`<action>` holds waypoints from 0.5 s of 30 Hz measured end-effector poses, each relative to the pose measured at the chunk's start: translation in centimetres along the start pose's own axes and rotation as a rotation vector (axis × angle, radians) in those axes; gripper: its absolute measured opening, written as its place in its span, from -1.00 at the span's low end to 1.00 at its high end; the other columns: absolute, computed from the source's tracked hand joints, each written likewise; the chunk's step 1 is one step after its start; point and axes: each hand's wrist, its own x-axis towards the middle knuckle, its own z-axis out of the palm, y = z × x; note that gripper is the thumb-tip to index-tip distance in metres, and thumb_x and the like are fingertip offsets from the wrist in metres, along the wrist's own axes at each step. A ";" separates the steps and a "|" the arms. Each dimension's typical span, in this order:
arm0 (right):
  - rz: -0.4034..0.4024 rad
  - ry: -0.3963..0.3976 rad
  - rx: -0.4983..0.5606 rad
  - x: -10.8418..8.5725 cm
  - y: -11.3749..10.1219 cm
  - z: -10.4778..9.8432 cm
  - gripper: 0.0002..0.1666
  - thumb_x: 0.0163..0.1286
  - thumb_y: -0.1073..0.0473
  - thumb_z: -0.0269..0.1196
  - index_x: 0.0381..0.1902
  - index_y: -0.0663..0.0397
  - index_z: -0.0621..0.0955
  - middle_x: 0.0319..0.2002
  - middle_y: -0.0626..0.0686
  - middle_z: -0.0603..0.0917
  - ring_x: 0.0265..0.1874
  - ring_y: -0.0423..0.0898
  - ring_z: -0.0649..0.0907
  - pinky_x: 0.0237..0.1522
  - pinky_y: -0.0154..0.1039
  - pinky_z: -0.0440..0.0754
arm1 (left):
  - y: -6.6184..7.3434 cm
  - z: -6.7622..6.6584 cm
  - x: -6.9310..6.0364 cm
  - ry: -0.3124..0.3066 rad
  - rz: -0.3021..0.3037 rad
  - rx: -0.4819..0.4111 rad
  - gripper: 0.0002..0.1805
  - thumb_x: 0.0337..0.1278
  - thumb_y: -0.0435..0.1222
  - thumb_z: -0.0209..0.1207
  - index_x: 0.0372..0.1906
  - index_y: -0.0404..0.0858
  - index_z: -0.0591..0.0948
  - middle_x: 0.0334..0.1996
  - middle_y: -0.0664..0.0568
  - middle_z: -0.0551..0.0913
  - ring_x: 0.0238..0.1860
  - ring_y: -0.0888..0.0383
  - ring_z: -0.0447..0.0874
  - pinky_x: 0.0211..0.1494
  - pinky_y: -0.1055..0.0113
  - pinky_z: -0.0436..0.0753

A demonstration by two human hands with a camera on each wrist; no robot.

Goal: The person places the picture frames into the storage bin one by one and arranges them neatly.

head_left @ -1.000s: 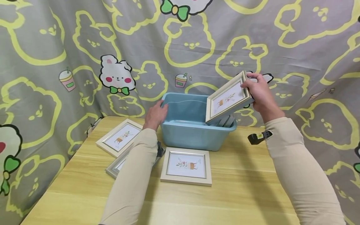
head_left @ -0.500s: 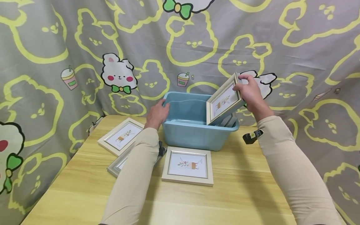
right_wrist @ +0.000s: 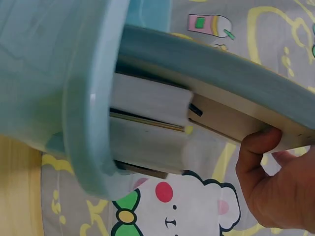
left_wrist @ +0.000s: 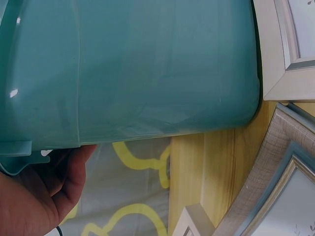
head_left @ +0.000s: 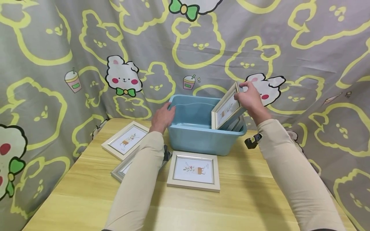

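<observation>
My right hand (head_left: pixel 251 98) grips the top end of a cream picture frame (head_left: pixel 226 110) with a potted-plant print. The frame leans, its lower end inside a blue plastic tub (head_left: pixel 199 139). Seen from the right wrist, the fingers hold the frame's back edge (right_wrist: pixel 221 115), beside several frames (right_wrist: pixel 147 120) standing in the tub's right end. My left hand (head_left: pixel 162 119) holds the tub's left rim; in the left wrist view its fingers (left_wrist: pixel 74 182) curl under the rim's lip (left_wrist: pixel 17 150). The tub's floor is partly hidden.
On the wooden table (head_left: pixel 231 205), a cream frame (head_left: pixel 193 171) lies before the tub. Another cream frame (head_left: pixel 127 141) lies at the left, and a grey frame (head_left: pixel 118 171) is partly hidden under my left sleeve. A patterned curtain (head_left: pixel 162 38) hangs close behind the tub.
My right hand has moved left and down, lowering the held frame further into the tub's right part. The left hand stays on the rim.
</observation>
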 end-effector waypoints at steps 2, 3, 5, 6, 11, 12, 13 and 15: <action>0.000 0.019 -0.083 0.0 0.1 0.3 -0.29 0.32 0.16 0.09 0.41 -0.03 0.18 0.25 0.27 0.35 0.05 0.13 0.48 -0.01 -0.06 0.58 | 0.0 0.1 0.0 -0.003 -0.001 -0.005 -0.35 0.33 0.22 -0.31 0.48 0.18 0.19 0.45 -0.06 0.30 0.40 -0.13 0.31 0.32 -0.05 0.39; -0.002 0.029 -0.120 0.0 0.2 0.4 -0.29 0.30 0.15 0.09 0.41 -0.04 0.19 0.23 0.27 0.37 0.04 0.13 0.47 -0.06 -0.08 0.58 | 0.0 0.1 -0.1 -0.003 -0.001 -0.007 -0.35 0.33 0.22 -0.31 0.48 0.18 0.19 0.45 -0.07 0.30 0.40 -0.14 0.31 0.32 -0.04 0.39; -0.010 0.049 -0.184 0.0 0.3 0.7 -0.28 0.27 0.14 0.10 0.39 -0.04 0.21 0.20 0.28 0.40 0.03 0.13 0.47 -0.12 -0.10 0.57 | 0.0 0.1 -0.1 -0.001 -0.002 -0.014 -0.34 0.33 0.22 -0.30 0.48 0.17 0.19 0.45 -0.06 0.29 0.40 -0.13 0.31 0.32 -0.04 0.39; -0.015 0.057 -0.203 0.0 0.3 0.8 -0.28 0.26 0.14 0.10 0.39 -0.04 0.22 0.20 0.28 0.41 0.03 0.13 0.47 -0.13 -0.10 0.57 | 0.0 0.1 -0.1 -0.003 -0.001 -0.014 -0.34 0.33 0.22 -0.30 0.48 0.17 0.19 0.45 -0.06 0.29 0.40 -0.14 0.31 0.33 -0.04 0.39; -0.032 0.071 -0.252 0.0 0.2 1.3 -0.28 0.24 0.14 0.10 0.38 -0.02 0.25 0.20 0.28 0.44 0.01 0.13 0.48 -0.13 -0.05 0.59 | 0.0 0.0 -0.1 -0.006 -0.004 -0.011 -0.35 0.33 0.21 -0.31 0.48 0.18 0.18 0.45 -0.06 0.29 0.40 -0.13 0.31 0.32 -0.05 0.40; -0.030 0.072 -0.258 0.0 0.2 1.4 -0.28 0.24 0.14 0.10 0.38 -0.02 0.25 0.20 0.28 0.44 0.01 0.14 0.48 -0.12 -0.03 0.59 | 0.0 0.0 -0.1 -0.005 -0.004 -0.008 -0.35 0.33 0.22 -0.31 0.48 0.18 0.18 0.45 -0.06 0.29 0.40 -0.13 0.32 0.31 -0.05 0.40; -0.028 0.074 -0.262 0.1 0.2 1.4 -0.28 0.24 0.14 0.10 0.38 -0.02 0.25 0.20 0.28 0.44 0.02 0.14 0.48 -0.11 -0.01 0.60 | 0.0 0.0 -0.1 -0.003 -0.004 -0.007 -0.35 0.33 0.22 -0.31 0.48 0.18 0.19 0.45 -0.05 0.29 0.40 -0.13 0.32 0.31 -0.05 0.40; -0.022 0.075 -0.266 0.1 0.2 1.5 -0.28 0.25 0.14 0.10 0.39 -0.02 0.24 0.21 0.29 0.43 0.03 0.15 0.48 -0.07 0.02 0.60 | 0.0 0.0 -0.1 0.000 -0.003 -0.001 -0.35 0.33 0.22 -0.32 0.48 0.18 0.19 0.45 -0.05 0.30 0.39 -0.12 0.32 0.31 -0.04 0.41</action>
